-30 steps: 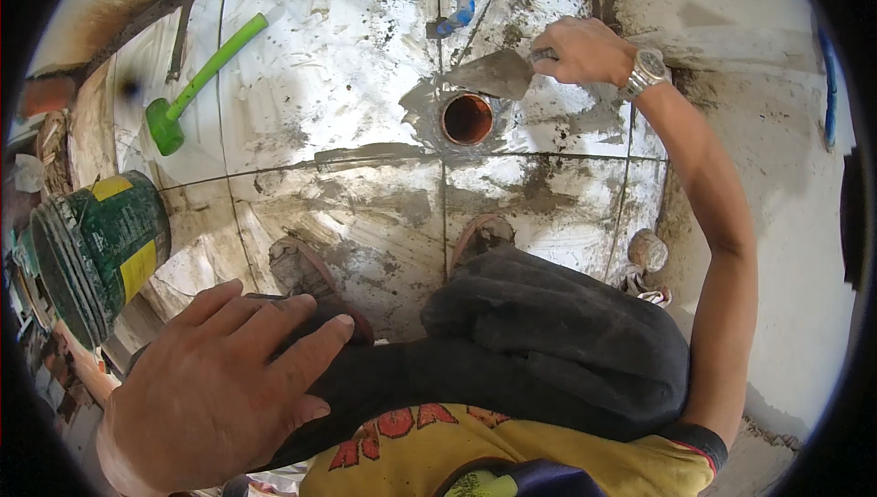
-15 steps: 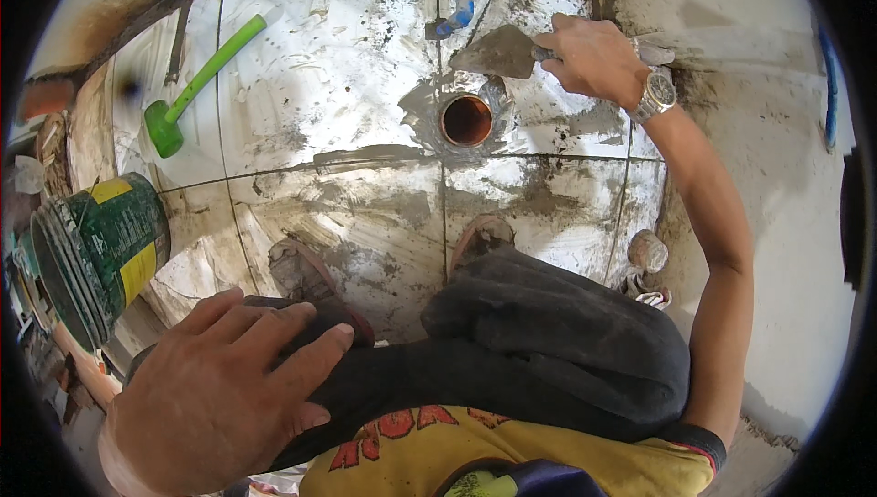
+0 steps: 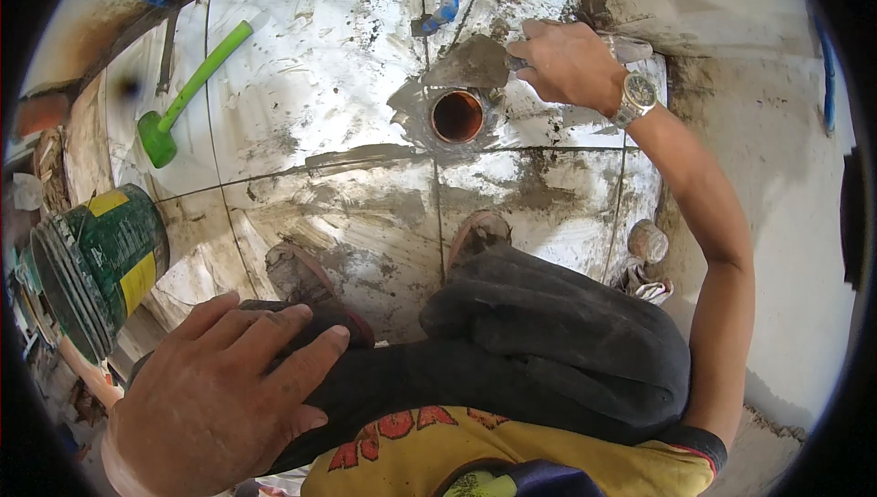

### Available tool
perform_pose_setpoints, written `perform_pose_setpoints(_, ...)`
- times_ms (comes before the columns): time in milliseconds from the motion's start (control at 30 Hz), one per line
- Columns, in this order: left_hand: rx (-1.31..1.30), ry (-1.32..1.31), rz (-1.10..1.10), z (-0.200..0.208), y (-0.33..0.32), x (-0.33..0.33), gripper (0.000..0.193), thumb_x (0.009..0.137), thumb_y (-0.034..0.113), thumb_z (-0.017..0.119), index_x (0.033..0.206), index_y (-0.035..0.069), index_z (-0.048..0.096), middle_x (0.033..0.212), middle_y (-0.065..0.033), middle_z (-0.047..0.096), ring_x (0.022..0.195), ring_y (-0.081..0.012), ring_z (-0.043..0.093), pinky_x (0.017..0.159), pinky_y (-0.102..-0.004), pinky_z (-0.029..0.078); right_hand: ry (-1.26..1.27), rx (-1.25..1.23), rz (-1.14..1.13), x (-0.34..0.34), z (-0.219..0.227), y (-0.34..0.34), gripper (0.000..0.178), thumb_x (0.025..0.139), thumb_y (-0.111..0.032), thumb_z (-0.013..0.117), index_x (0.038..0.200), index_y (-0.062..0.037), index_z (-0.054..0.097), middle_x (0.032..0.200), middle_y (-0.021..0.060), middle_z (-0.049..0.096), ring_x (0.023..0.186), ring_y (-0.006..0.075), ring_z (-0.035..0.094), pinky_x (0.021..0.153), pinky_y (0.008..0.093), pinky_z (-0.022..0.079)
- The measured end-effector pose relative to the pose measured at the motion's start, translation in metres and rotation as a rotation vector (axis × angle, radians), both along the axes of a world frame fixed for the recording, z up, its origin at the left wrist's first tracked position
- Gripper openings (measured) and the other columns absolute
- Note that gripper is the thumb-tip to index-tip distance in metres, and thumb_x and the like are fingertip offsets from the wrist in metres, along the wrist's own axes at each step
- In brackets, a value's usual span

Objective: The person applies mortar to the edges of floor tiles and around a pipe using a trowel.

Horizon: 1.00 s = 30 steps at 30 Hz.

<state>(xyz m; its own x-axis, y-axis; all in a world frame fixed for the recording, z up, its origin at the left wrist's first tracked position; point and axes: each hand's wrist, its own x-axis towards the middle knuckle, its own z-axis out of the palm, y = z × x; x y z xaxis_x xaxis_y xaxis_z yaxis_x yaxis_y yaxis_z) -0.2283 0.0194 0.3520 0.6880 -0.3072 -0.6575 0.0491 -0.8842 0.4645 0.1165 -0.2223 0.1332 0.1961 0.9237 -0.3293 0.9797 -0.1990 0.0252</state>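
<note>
Grey mortar coats the trowel, clenched in the right hand just above the round drain hole in the smeared white floor tiles. Left hand rests flat and released on the dark-trousered knee. Green mallet and green bucket lie leftward.

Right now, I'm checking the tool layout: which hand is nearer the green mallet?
Left. The left hand rests on the knee, below the green mallet; the right hand holds a trowel far across the tiles.
</note>
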Motion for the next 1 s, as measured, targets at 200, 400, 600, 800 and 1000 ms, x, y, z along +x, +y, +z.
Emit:
perform_pose_setpoints(200,0.056,0.005,-0.033,-0.001,0.0,-0.002,0.067,0.09,0.064,0.066,0.136,0.015,0.072,0.126,-0.014,0.074,0.115,-0.0337,0.073,0.109,-0.0526,0.053,-0.079,-0.018,-0.149,0.005,0.005,-0.012,0.032,0.092,-0.026,0.077,0.12,-0.0112,0.074,0.103,0.0146,0.067,0.096,0.0345,0.07,0.078,0.0483,0.059)
perform_pose_setpoints(400,0.055,0.0,-0.051,-0.003,0.0,-0.001,0.067,0.093,0.065,0.062,0.137,0.015,0.071,0.127,-0.015,0.074,0.115,-0.0348,0.073,0.11,-0.0541,0.052,0.011,0.08,-0.106,0.005,-0.016,-0.032,0.038,0.09,-0.021,0.079,0.126,-0.0114,0.073,0.101,0.0136,0.065,0.095,0.0341,0.069,0.076,0.047,0.058)
perform_pose_setpoints(600,0.044,-0.006,-0.05,-0.003,0.0,0.001,0.066,0.094,0.063,0.064,0.137,0.014,0.071,0.128,-0.0151,0.073,0.116,-0.0356,0.073,0.11,-0.0539,0.051,-0.008,0.16,-0.149,-0.002,-0.005,-0.033,0.032,0.09,-0.021,0.078,0.12,-0.0092,0.072,0.101,0.0137,0.066,0.093,0.0348,0.07,0.075,0.0473,0.058)
perform_pose_setpoints(800,-0.025,0.027,0.008,-0.006,0.0,0.007,0.066,0.092,0.061,0.067,0.136,0.012,0.07,0.128,-0.0159,0.073,0.116,-0.0357,0.072,0.109,-0.0532,0.052,0.084,0.061,-0.128,-0.006,-0.006,-0.016,0.026,0.092,-0.024,0.077,0.111,-0.0066,0.073,0.098,0.0141,0.068,0.089,0.0358,0.071,0.074,0.0485,0.058)
perform_pose_setpoints(1000,0.022,0.008,-0.027,-0.006,0.001,0.004,0.067,0.092,0.062,0.066,0.136,0.011,0.07,0.127,-0.0163,0.073,0.116,-0.0363,0.072,0.11,-0.0539,0.051,0.006,-0.019,-0.137,0.004,0.004,-0.013,0.024,0.092,-0.025,0.076,0.107,-0.0062,0.073,0.098,0.0144,0.068,0.09,0.0357,0.072,0.076,0.0486,0.059)
